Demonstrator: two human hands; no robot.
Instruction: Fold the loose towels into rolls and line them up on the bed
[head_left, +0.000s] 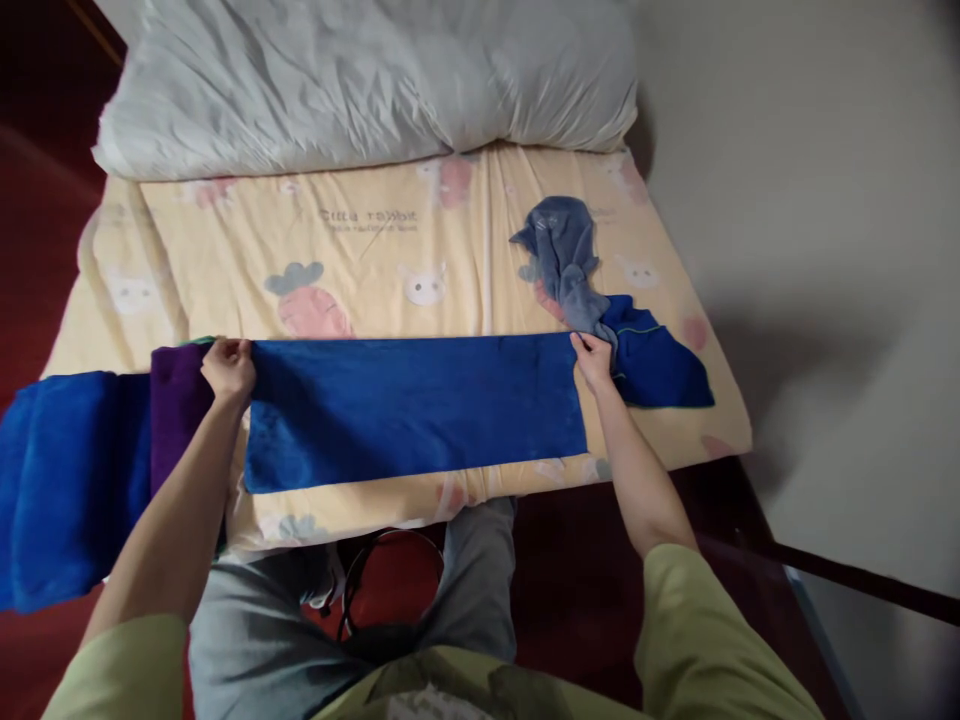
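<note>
A long dark blue towel point(412, 405) lies flat across the near part of the bed, folded into a wide strip. My left hand point(229, 368) is closed on its far left corner. My right hand point(592, 360) pinches its far right corner. Both arms reach forward from green sleeves. The towel's near edge runs close to the mattress edge.
A purple cloth point(176, 405) and folded blue towels point(67, 480) lie left of my left hand. A grey-blue cloth point(562, 260) and another dark blue cloth point(656, 365) lie right. A white duvet point(367, 80) covers the bed's far end. The yellow cartoon sheet point(360, 250) lies bare between.
</note>
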